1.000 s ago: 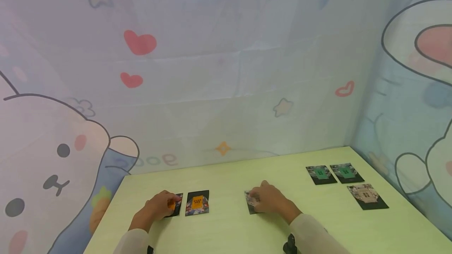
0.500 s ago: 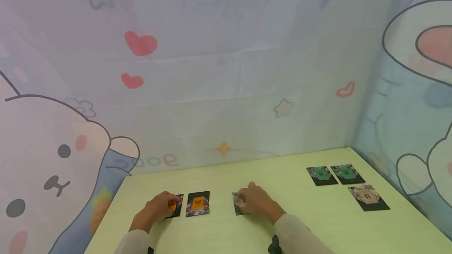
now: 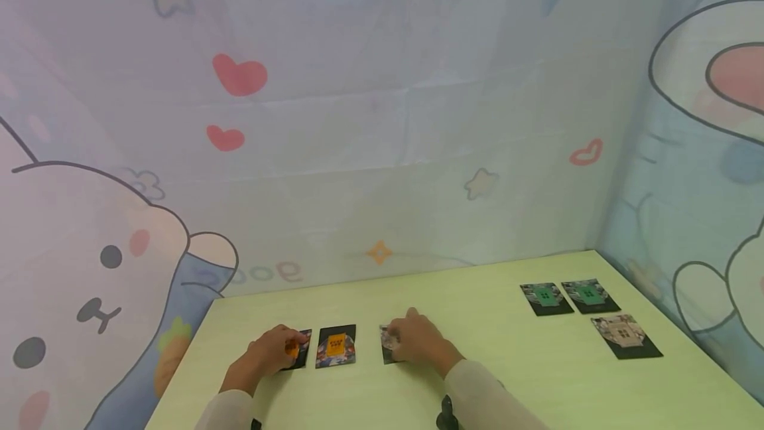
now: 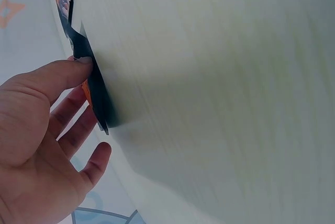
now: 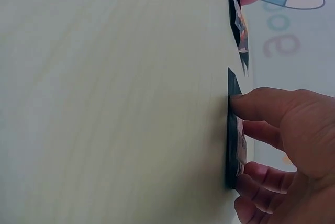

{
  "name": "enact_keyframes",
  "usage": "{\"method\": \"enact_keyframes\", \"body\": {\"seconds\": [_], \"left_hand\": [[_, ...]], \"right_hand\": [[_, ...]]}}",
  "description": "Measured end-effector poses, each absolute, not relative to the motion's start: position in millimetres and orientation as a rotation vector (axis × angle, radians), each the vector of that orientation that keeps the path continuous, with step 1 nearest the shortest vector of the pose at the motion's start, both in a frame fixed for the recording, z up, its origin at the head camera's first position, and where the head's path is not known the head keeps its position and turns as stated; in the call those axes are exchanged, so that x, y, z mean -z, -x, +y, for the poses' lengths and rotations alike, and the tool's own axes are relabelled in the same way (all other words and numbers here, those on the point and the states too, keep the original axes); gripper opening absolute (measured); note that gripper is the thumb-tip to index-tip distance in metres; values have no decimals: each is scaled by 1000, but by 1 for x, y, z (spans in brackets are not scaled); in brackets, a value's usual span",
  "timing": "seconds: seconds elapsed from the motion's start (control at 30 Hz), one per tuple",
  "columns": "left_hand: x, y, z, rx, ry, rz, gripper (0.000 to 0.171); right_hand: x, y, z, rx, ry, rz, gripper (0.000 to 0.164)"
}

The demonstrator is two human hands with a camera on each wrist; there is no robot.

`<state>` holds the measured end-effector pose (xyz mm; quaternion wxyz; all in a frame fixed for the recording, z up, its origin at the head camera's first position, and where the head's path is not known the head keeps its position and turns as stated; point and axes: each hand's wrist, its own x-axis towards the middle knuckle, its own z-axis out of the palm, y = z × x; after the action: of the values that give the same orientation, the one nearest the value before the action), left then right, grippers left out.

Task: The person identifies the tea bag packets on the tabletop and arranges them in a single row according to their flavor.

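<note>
In the head view my left hand [image 3: 268, 350] pinches a flat dark packet with an orange label [image 3: 303, 349] at the table's left, its left part hidden by the fingers. The left wrist view shows the thumb against the edge of this packet [image 4: 99, 96] and fingers behind it. Just right of it lies a second orange-label packet [image 3: 336, 345]. My right hand [image 3: 416, 339] grips a packet with a pale beige label [image 3: 386, 345], partly covered. In the right wrist view, thumb and fingers hold opposite edges of that packet [image 5: 233, 150], low at the table surface.
At the right side of the pale table [image 3: 477, 297] lie two packets with green labels, the left one [image 3: 546, 298] beside the right one [image 3: 589, 295]. Another beige-label packet [image 3: 625, 335] lies in front of them. A printed cloth backdrop [image 3: 370, 151] borders the table.
My right hand has moved left across the table with the beige-label packet, coming closer to the two orange-label packets. The left hand stays in place on its packet.
</note>
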<state>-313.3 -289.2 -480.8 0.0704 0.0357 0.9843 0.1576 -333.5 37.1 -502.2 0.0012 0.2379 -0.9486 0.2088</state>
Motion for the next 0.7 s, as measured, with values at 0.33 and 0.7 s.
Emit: {"method": "enact_keyframes", "body": {"seconds": [0.33, 0.7], "left_hand": [[480, 313, -289, -476, -106, 2956, 38], [481, 312, -291, -486, -116, 2956, 39]], "right_hand": [[498, 331, 17, -615, -748, -2968, 40], [502, 334, 4, -640, -734, -2940, 40]]}}
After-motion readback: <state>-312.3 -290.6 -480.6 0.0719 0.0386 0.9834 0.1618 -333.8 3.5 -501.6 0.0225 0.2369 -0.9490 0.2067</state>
